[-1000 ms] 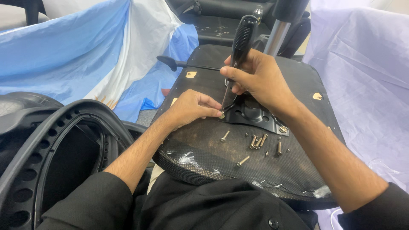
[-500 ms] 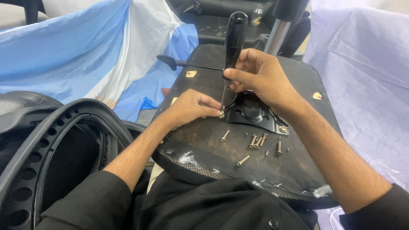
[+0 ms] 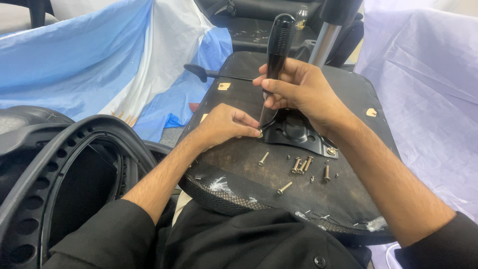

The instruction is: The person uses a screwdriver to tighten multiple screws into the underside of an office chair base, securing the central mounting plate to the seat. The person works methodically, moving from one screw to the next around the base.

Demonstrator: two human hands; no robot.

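I see my right hand (image 3: 303, 92) wrapped around the lower part of a black-handled screwdriver (image 3: 277, 55), fingers closed tight on the grip so the shaft stands nearly upright, tip down at the near-left corner of the black metal mounting plate (image 3: 298, 132). My left hand (image 3: 224, 127) rests on the underside of the upturned chair seat (image 3: 259, 169), thumb and forefinger pinched together right at the screwdriver tip — they seem to steady a small screw (image 3: 260, 133) there, so the blade stays seated in its head. The plate lies flat against the seat bottom, just below the chrome column (image 3: 323, 42), with one bolt (image 3: 330, 150) already sitting in its near-right corner.

Loose screws (image 3: 300, 164) lie scattered on the seat just in front of the plate — close by, within easy reach. A black lever (image 3: 209, 73) sticks out to the left of the seat, and a black perforated chair back (image 3: 64, 174) leans at my left side. Blue and white cloth (image 3: 94, 60) drapes behind.
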